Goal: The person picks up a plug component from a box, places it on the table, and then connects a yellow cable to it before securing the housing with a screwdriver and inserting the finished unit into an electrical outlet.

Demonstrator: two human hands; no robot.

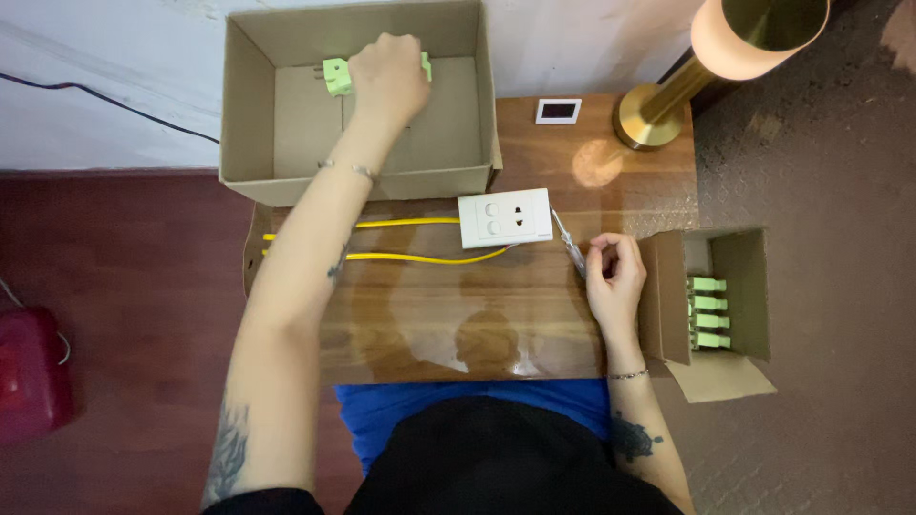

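My left hand (386, 81) reaches into a large open cardboard box (250, 105) at the back of the table and is closed on a light green plug adapter (336, 74). My right hand (613, 272) rests on the wooden table near its right edge, pinching a thin silver tool (567, 240) whose tip points at a white wall socket plate (505, 217). Two yellow wires (410, 257) run left from that plate across the table.
A small cardboard box (744, 262) at the right holds several green adapters (708, 312). A brass lamp (658, 110) and a small white frame (558, 111) stand at the back right. A red object (29, 372) lies on the floor at left.
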